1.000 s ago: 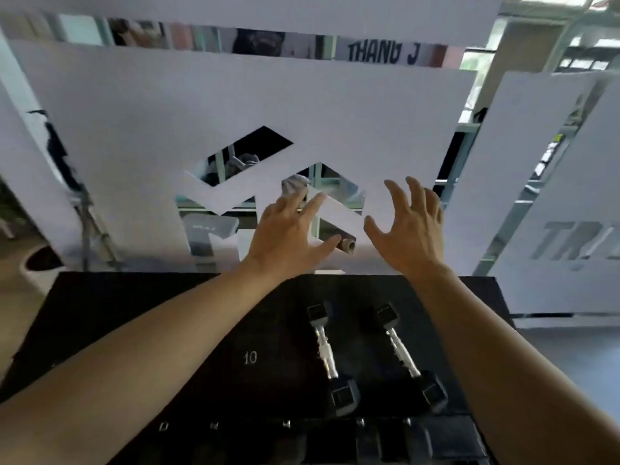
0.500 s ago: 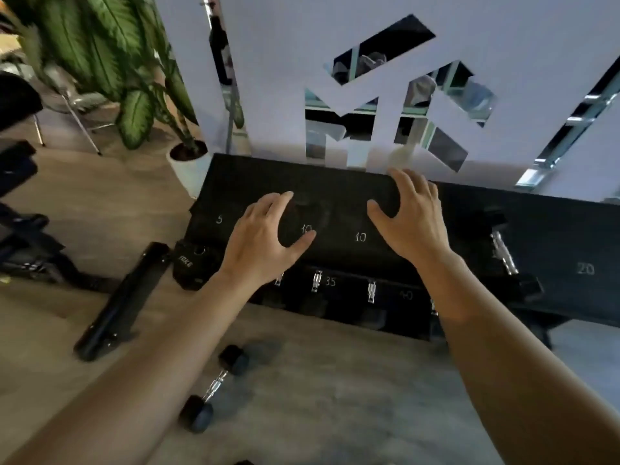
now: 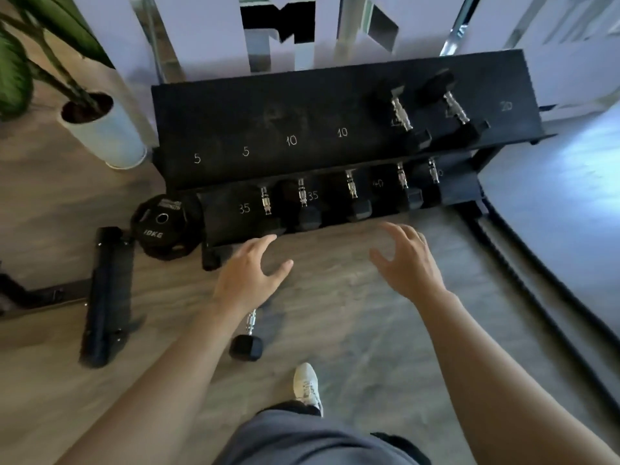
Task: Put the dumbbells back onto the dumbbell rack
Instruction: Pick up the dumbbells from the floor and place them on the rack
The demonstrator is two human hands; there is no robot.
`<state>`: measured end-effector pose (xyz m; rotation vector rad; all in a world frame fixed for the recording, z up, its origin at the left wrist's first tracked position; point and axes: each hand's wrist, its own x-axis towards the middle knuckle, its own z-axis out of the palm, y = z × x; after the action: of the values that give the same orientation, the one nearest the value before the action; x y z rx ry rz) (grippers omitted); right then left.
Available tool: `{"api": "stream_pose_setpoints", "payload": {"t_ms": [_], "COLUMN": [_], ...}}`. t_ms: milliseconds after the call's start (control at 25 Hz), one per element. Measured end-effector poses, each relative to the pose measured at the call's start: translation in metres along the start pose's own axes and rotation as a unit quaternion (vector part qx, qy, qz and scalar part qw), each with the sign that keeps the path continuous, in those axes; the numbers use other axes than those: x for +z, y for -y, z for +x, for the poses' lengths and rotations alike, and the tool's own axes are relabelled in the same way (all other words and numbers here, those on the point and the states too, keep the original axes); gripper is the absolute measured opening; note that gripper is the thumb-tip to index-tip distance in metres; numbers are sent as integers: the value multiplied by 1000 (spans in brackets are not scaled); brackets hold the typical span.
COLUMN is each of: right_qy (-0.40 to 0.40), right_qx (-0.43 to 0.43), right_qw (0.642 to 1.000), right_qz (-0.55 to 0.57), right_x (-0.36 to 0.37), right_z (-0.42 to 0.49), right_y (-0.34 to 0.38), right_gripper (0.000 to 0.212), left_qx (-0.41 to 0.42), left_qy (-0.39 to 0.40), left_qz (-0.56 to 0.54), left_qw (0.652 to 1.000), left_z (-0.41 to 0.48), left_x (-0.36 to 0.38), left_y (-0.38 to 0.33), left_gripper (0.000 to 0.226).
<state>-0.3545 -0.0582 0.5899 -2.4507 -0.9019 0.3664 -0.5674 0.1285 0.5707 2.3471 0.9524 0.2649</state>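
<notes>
A dumbbell (image 3: pixel 247 340) lies on the floor before the dumbbell rack (image 3: pixel 235 129), partly hidden under the left hand (image 3: pixel 250 275). Both hands are spread open and empty (the right hand (image 3: pixel 407 263) well apart from it).

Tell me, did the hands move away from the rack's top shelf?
Yes. Both hands, left and right, came down off the top shelf and now hang open over the floor in front of the rack.

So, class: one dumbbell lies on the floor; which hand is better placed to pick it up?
Left. The left hand hangs open directly over the dumbbell; the right hand is open, farther off.
</notes>
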Motion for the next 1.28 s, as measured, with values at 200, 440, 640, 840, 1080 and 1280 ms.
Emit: {"api": "stream_pose_setpoints", "payload": {"t_ms": [200, 440, 640, 840, 1080, 1280], "right_qy": [-90, -127, -182, -221, -306, -296], "right_qx": [50, 81, 155, 243, 336, 410], "right_qw": [992, 986, 969, 936, 876, 833], "right_qz": [77, 75, 68, 123, 164, 227], "right_x": [27, 83, 138, 214, 266, 305], "right_z": [-78, -150, -160, -162, -176, -154], "right_y": [21, 82, 158, 248, 274, 261], "right_gripper": [58, 63, 64, 60, 54, 48], "left_qx": [27, 94, 135, 153, 134, 153], "left_qy": [-20, 12, 46, 96, 226, 283], "left_qz": [22, 41, -12, -41, -33, -1], "left_qw": [999, 995, 990, 983, 964, 947], "left_z": [-55, -88, -59, -17, 40, 82], "left_x": [-32, -78, -122, -170, -167, -155], "left_y": [15, 70, 153, 251, 283, 273], "left_gripper": [68, 71, 72, 55, 52, 50]}}
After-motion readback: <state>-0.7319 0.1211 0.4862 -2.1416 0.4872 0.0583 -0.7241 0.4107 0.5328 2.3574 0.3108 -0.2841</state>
